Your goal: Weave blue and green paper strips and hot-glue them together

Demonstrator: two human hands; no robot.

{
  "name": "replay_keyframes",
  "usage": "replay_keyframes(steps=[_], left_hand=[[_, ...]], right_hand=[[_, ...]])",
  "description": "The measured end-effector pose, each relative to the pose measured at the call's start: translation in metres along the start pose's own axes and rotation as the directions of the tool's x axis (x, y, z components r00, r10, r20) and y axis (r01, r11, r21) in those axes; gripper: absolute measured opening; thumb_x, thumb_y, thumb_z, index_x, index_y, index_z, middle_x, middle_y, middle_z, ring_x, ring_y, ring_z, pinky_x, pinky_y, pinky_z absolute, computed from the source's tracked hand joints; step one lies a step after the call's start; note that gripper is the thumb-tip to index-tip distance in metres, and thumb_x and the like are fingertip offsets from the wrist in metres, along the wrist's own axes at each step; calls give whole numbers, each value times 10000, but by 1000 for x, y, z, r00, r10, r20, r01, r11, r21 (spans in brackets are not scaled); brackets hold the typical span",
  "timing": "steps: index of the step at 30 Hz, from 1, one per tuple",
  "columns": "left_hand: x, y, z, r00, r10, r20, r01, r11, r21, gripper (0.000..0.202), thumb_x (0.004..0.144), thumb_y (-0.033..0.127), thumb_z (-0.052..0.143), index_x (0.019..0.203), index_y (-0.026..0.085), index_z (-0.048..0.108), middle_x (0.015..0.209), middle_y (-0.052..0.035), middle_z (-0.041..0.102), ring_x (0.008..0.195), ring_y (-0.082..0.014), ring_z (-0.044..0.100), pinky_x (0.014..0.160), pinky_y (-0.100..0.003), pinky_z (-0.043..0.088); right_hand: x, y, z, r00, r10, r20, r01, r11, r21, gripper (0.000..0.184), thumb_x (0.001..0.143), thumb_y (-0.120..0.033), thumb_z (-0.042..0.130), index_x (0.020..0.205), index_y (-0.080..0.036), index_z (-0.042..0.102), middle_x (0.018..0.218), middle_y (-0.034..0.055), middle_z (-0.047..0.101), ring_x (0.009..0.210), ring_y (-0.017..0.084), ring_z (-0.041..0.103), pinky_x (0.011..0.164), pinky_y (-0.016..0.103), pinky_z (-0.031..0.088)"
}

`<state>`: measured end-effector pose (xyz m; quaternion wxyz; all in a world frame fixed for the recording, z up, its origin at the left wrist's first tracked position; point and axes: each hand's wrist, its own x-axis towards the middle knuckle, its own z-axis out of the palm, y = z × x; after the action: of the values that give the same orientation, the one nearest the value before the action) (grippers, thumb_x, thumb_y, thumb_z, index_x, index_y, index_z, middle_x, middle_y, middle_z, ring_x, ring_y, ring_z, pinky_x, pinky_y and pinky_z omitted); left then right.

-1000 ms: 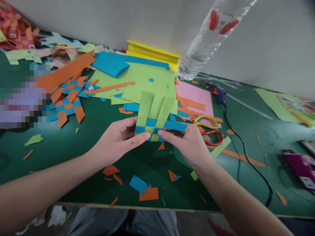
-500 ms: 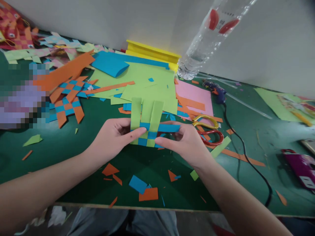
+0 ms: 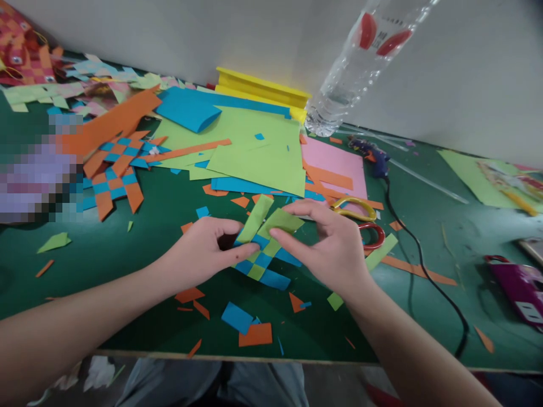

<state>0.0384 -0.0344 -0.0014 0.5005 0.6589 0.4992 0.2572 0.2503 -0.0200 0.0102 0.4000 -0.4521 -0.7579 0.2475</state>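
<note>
A small woven piece of green and blue paper strips (image 3: 262, 261) is held tilted above the table, its checkered part facing me. My left hand (image 3: 212, 246) pinches its left edge, thumb on the front and fingers behind. On the other side, my right hand (image 3: 326, 237) grips the green strips at the upper right between thumb and fingers. Loose blue ends stick out at the lower right. Just behind my right hand lie scissors (image 3: 354, 209) with one yellow and one red handle loop.
Green paper sheets (image 3: 258, 152) and a pink sheet (image 3: 339, 161) lie behind. A water bottle (image 3: 328, 107) stands by the wall, near a glue gun (image 3: 375, 158) with a black cord. Finished orange-blue weaves (image 3: 116, 183) lie left; scraps litter the table. A purple case (image 3: 515, 288) is at right.
The woven paper has turned clockwise and come down slightly toward me. My right hand has shifted from the blue strip end to the green strips.
</note>
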Motion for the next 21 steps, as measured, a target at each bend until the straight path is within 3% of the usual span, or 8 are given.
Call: replay_keyframes(steps=[2, 5, 9, 12, 16, 21], left_hand=[[0, 0, 0, 1000, 4, -3, -4, 1000, -6, 392, 842, 489, 642, 603, 202, 523, 549, 58, 331, 506, -110, 317, 479, -253, 249], [1, 2, 1, 1000, 26, -12, -27, 1000, -8, 470, 844, 473, 649, 573, 212, 367, 578, 65, 238, 512, -101, 228, 474, -251, 210], [0, 2, 1, 999, 53, -10, -52, 999, 13, 449, 865, 463, 623, 600, 215, 358, 595, 63, 241, 522, -105, 221, 478, -251, 211], [0, 2, 0, 997, 68, -31, -67, 996, 50, 457, 876, 464, 602, 606, 214, 331, 595, 65, 233, 518, -99, 224, 477, -246, 211], [-1, 1, 0, 993, 116, -14, -113, 984, 137, 369, 907, 419, 539, 629, 201, 431, 585, 60, 292, 521, -99, 285, 481, -235, 233], [-1, 1, 1, 978, 202, -55, -187, 961, 203, 351, 890, 374, 556, 615, 192, 436, 610, 51, 395, 533, -98, 334, 494, -232, 264]], right_hand=[[1, -2, -1, 991, -137, 2, 137, 989, -64, 97, 830, -208, 758, 884, -232, 681, 942, 28, 760, 913, 186, 704, 834, 363, 558], [4, -3, -3, 940, -340, 18, 338, 926, -168, 103, 852, -138, 719, 843, -225, 666, 1001, 57, 755, 961, 197, 693, 851, 381, 538], [6, -1, -4, 872, -488, 34, 478, 837, -268, 144, 830, -91, 711, 831, -225, 661, 1005, 69, 761, 946, 226, 675, 850, 425, 520], [6, -1, -5, 905, -424, 31, 419, 877, -236, 114, 838, -138, 722, 857, -237, 668, 937, 46, 764, 892, 217, 680, 843, 431, 518], [5, -2, -6, 973, -216, 79, 224, 967, -120, 60, 836, -246, 753, 870, -261, 706, 932, 19, 758, 897, 208, 696, 860, 424, 529], [5, -1, -7, 991, -4, 135, 7, 1000, -26, 73, 767, -288, 810, 773, -258, 745, 1045, 27, 749, 962, 213, 703, 862, 385, 561]])
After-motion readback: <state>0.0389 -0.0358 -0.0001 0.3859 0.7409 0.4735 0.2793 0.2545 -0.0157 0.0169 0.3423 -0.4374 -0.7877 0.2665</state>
